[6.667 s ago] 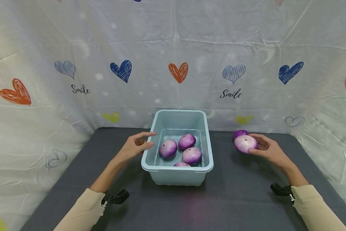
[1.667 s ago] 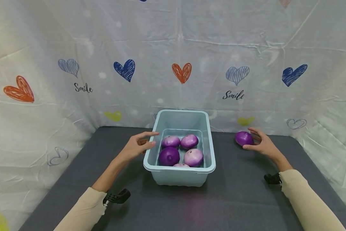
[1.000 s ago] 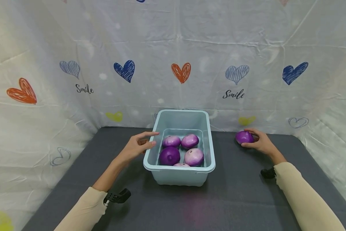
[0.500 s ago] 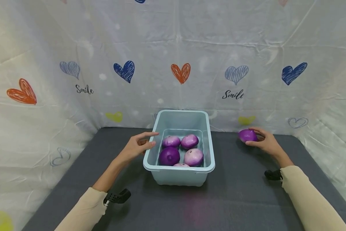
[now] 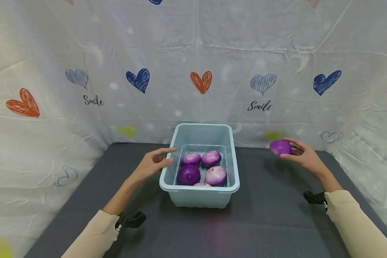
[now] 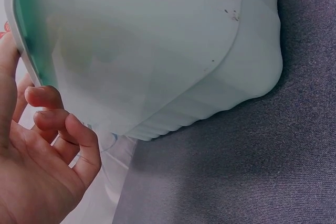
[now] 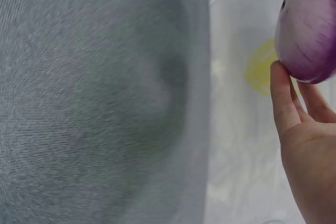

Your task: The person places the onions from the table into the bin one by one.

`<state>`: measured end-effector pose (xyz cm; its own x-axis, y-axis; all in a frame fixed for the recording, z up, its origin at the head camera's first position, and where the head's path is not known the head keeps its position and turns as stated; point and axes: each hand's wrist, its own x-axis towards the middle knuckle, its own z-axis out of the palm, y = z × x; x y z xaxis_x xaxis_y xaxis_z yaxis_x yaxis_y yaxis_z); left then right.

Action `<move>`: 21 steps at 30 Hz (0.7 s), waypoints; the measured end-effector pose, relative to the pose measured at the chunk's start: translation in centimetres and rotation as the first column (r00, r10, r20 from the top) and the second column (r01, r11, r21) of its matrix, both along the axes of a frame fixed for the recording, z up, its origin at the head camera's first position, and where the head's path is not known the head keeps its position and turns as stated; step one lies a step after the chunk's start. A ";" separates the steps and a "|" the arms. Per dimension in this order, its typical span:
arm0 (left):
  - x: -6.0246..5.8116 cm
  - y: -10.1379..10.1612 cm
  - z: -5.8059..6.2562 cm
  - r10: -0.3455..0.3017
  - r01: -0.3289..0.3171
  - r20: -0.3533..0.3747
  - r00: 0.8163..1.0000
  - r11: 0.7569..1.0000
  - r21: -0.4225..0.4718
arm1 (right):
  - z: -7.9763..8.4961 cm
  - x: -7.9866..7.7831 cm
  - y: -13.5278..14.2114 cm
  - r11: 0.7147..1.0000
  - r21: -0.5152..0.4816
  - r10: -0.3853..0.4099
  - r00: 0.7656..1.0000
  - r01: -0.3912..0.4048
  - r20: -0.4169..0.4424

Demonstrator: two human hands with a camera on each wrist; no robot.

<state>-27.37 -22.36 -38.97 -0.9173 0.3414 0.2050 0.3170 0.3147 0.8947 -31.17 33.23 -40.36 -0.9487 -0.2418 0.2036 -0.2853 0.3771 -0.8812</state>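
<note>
My right hand (image 5: 306, 157) holds a purple onion (image 5: 280, 147) between thumb and fingers above the back right of the table. The right wrist view shows this onion (image 7: 308, 30) at the fingertips, apart from the dark cloth. My left hand (image 5: 150, 163) is at the left rim of a pale blue plastic bin (image 5: 199, 197), index finger and thumb reaching over the edge. In the left wrist view, the other fingers (image 6: 84, 142) hang loosely bent beside the bin's outer wall. Inside the bin lie several onions, a dark purple onion (image 5: 188, 175) at the front left among them.
Dark grey cloth (image 5: 261, 222) covers the table. A white curtain (image 5: 167, 96) printed with hearts and "Smile" hangs close behind the bin and along both sides. Each wrist wears a black strap (image 5: 131, 219).
An onion from the right went into the bin earlier. My right hand then gripped the last onion on the cloth and has raised it, moving slightly right. My left hand stays at the rim.
</note>
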 end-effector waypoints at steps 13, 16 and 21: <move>-0.1 0.0 -0.2 -0.009 0.009 -0.006 1.000 1.000 0.017 | 2.6 1.0 -1.7 0.996 -0.046 0.068 0.995 -0.072 -0.069; -0.2 0.0 -0.2 -0.013 0.014 -0.007 1.000 1.000 0.026 | 3.0 0.9 -2.3 0.996 -0.039 0.075 0.995 -0.078 -0.066; -0.3 0.0 -0.3 -0.005 0.005 -0.009 1.000 1.000 0.015 | 3.8 1.0 -3.4 0.995 -0.056 0.082 0.996 -0.084 -0.038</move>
